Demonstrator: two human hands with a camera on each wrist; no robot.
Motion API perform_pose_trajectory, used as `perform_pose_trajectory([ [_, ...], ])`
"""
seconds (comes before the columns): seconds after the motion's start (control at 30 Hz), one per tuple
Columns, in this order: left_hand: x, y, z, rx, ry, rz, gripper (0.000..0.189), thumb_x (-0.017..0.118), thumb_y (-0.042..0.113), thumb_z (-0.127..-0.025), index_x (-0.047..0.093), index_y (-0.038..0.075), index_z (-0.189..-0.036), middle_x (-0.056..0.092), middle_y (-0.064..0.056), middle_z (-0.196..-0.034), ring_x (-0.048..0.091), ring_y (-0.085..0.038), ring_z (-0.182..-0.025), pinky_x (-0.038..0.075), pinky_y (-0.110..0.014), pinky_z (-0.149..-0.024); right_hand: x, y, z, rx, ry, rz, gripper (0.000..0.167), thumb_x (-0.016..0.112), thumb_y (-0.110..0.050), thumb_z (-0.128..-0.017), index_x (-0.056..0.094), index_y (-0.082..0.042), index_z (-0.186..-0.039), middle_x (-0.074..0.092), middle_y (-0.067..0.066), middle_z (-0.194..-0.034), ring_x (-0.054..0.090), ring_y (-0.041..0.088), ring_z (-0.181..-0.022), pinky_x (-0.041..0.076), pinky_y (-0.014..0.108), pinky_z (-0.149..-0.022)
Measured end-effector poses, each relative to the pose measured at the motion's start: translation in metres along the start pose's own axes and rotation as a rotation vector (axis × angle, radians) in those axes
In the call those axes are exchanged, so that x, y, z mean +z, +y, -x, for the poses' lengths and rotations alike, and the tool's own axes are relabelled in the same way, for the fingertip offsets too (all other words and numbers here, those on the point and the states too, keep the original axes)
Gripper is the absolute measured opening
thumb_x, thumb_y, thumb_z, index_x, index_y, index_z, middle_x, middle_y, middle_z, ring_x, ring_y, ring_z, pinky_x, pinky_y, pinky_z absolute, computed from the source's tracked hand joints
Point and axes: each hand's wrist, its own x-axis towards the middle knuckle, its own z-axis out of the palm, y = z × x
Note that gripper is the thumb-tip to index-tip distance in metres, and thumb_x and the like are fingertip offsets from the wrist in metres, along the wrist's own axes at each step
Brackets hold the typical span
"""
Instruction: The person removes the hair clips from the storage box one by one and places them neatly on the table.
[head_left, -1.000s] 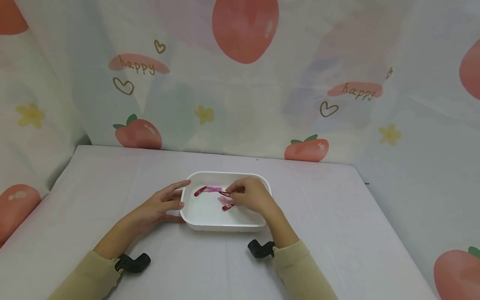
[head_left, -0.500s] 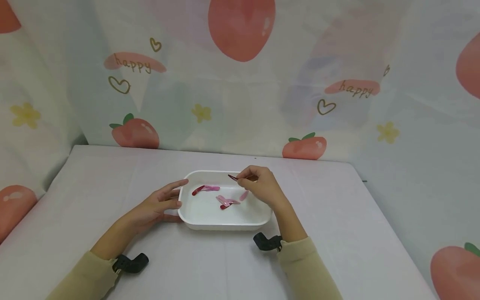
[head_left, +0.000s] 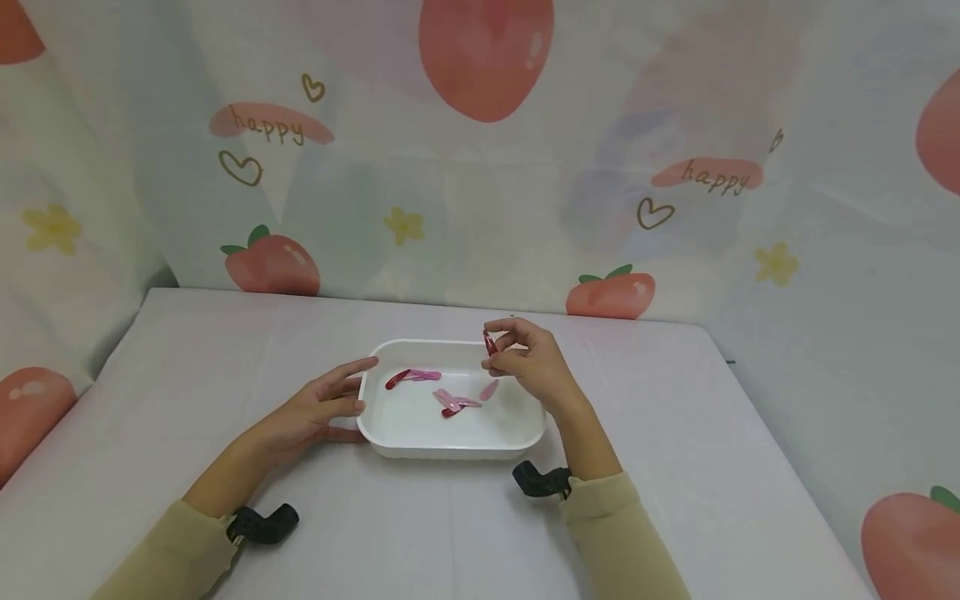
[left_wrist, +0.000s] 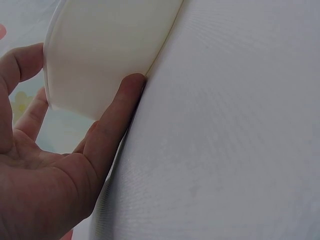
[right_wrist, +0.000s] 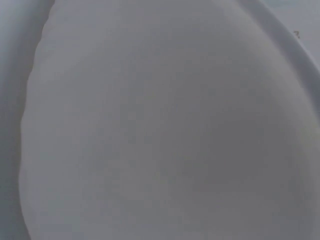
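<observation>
In the head view my right hand (head_left: 536,362) pinches a dark red hair clip (head_left: 490,343) between thumb and fingers, raised over the back right of a white tray (head_left: 420,432). My left hand (head_left: 303,417) touches the tray's left side with spread fingers. The left wrist view has that hand's fingertips against the tray's outer wall (left_wrist: 95,55) and rim. Inside the tray, a red clip (head_left: 397,380) lies by purplish-pink clips (head_left: 426,376) at the left. Pink clips (head_left: 446,399) overlap another red clip (head_left: 448,413) near the middle. A single pink clip (head_left: 489,390) lies farther right.
A white cloth covers the table (head_left: 712,467). Behind it hangs a curtain (head_left: 480,217) printed with fruit, flowers and "happy". Each wrist bears a black camera mount (head_left: 264,525). A pale, blurred surface (right_wrist: 165,125) fills most of the right wrist view, where no fingers show.
My right hand has lifted the dark red clip out of the tray, moving up and slightly right, and has turned it more upright. The left hand stays at the tray's side.
</observation>
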Motion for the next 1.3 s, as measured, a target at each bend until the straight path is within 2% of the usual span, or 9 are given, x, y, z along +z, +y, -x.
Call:
perform_pose_trajectory([
  [0.07,0.000,0.000,-0.001,-0.003,-0.006,0.002,0.066,0.056,0.008,-0.100,0.029,0.025,-0.158,0.027,-0.020,-0.159,0.050,-0.038,-0.129,0.055,-0.053,-0.092,-0.001,0.001,0.000,0.016,0.003,-0.007,0.041,0.066,0.000,-0.091,0.062,-0.015,-0.130,0.053,0.014,-0.096,0.074,0.028,-0.087,0.061,0.034,-0.077],
  [0.2,0.002,0.001,-0.002,-0.007,-0.008,0.000,0.066,0.055,0.008,-0.100,0.029,0.024,-0.158,0.027,-0.020,-0.159,0.048,-0.038,-0.130,0.054,-0.053,-0.093,-0.005,0.002,0.001,0.011,-0.005,-0.012,0.041,0.063,-0.002,-0.093,0.060,-0.017,-0.132,0.052,0.016,-0.098,0.075,0.027,-0.088,0.061,0.036,-0.077],
  [0.37,0.003,0.001,-0.003,-0.009,0.000,-0.007,0.066,0.056,0.008,-0.100,0.029,0.024,-0.157,0.027,-0.020,-0.159,0.049,-0.039,-0.129,0.055,-0.053,-0.092,-0.015,0.000,0.001,-0.023,-0.011,-0.049,0.035,0.058,-0.002,-0.095,0.059,-0.012,-0.129,0.053,0.018,-0.099,0.074,0.027,-0.088,0.061,0.039,-0.078],
  [0.5,0.003,0.000,-0.002,-0.011,0.001,-0.011,0.065,0.056,0.008,-0.100,0.029,0.024,-0.157,0.027,-0.020,-0.159,0.050,-0.039,-0.129,0.055,-0.053,-0.092,-0.026,0.000,0.005,-0.044,0.000,-0.051,0.034,0.059,-0.002,-0.095,0.059,-0.009,-0.128,0.053,0.018,-0.099,0.073,0.027,-0.087,0.061,0.039,-0.078],
  [0.8,0.004,0.000,0.001,-0.010,-0.006,-0.003,0.066,0.057,0.008,-0.099,0.030,0.024,-0.157,0.027,-0.021,-0.159,0.050,-0.038,-0.128,0.055,-0.053,-0.092,-0.043,0.001,0.018,-0.013,0.037,0.001,0.035,0.059,-0.004,-0.096,0.058,-0.008,-0.131,0.055,0.020,-0.103,0.074,0.026,-0.088,0.061,0.035,-0.076],
  [1.3,0.004,0.001,0.001,-0.004,0.018,-0.015,0.065,0.055,0.007,-0.100,0.030,0.025,-0.157,0.027,-0.020,-0.159,0.052,-0.038,-0.126,0.055,-0.054,-0.091,-0.060,0.006,0.012,0.027,0.099,-0.003,0.031,0.058,-0.007,-0.098,0.060,-0.003,-0.128,0.056,0.019,-0.107,0.068,0.023,-0.092,0.060,0.033,-0.081],
])
